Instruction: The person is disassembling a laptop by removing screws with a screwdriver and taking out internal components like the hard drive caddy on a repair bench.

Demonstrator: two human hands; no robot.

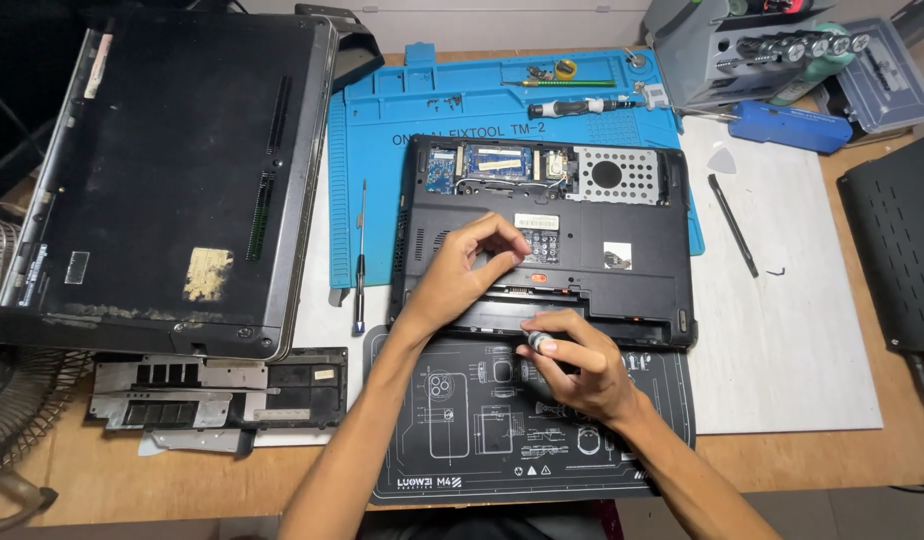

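Note:
A black laptop (622, 270) lies upside down with its top cover panel off, showing a blue circuit board and a perforated metal drive bay. My left hand (462, 275) rests on the laptop's underside near the empty battery bay, fingers curled and pressing on the case. My right hand (582, 365) grips a small screwdriver (538, 342) with a silver cap, its tip aimed at the laptop's front edge by the battery bay.
A larger black laptop (172, 170) lies upside down at left above a removed black cover panel (217, 385). A blue repair mat (382, 120) holds a screwdriver (582, 105); a thin blue-handled driver (360, 260) lies beside it. A bit case (782, 50), spudger (732, 225), black mat (462, 440) surround.

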